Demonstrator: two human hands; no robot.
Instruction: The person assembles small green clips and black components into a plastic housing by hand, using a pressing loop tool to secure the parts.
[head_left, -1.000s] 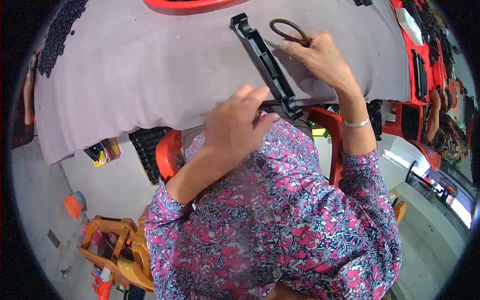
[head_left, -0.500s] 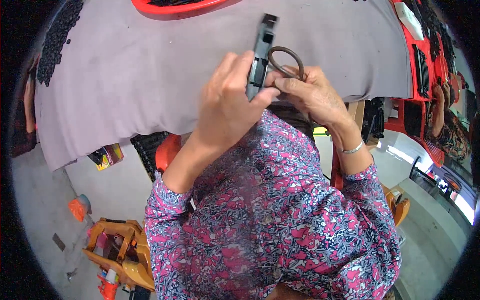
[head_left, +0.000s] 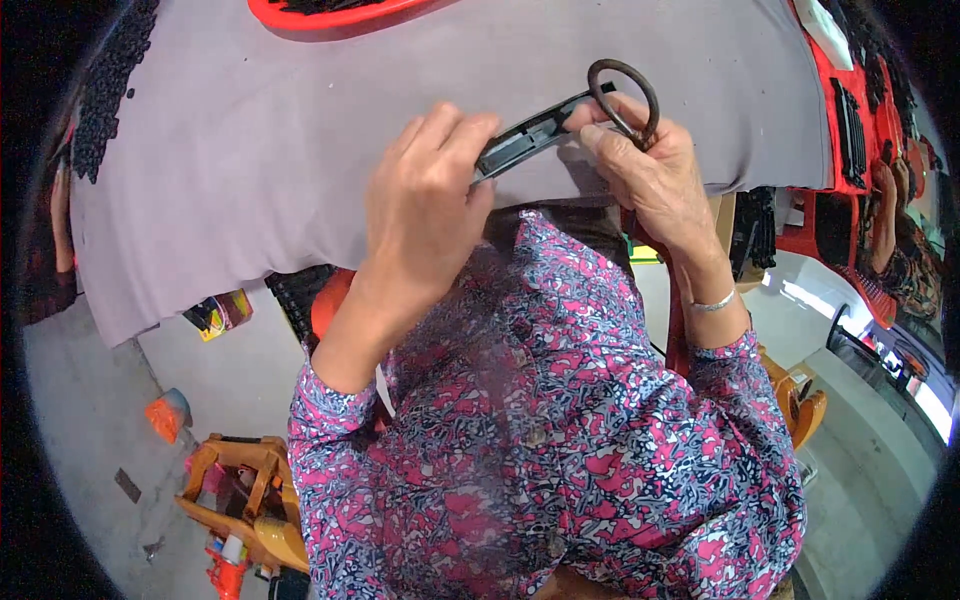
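A long, narrow black plastic part (head_left: pixel 522 142) with a recessed channel is held above the grey cloth, slanting up to the right. My left hand (head_left: pixel 425 195) is closed round its lower left end. At the other end, the fingertips of my right hand (head_left: pixel 655 170) touch or pinch the part. That same hand keeps hold of a pair of scissors (head_left: pixel 652 85), of which a dark, round metal handle loop stands up over the fingers. The blades are hidden in the hand.
Grey cloth (head_left: pixel 280 140) covers the table. A red basin (head_left: pixel 340 25) of black pieces stands at the far edge, and small black pieces (head_left: pixel 105 100) are heaped at the left. Red trays (head_left: pixel 825 110) line the right, where another person's arm (head_left: pixel 885 205) shows. A wooden chair (head_left: pixel 240 480) stands lower left.
The black part has swung from nearly upright to a flatter slant. My right hand has moved right and up to its far end, taking the scissors along; my left hand has shifted slightly left.
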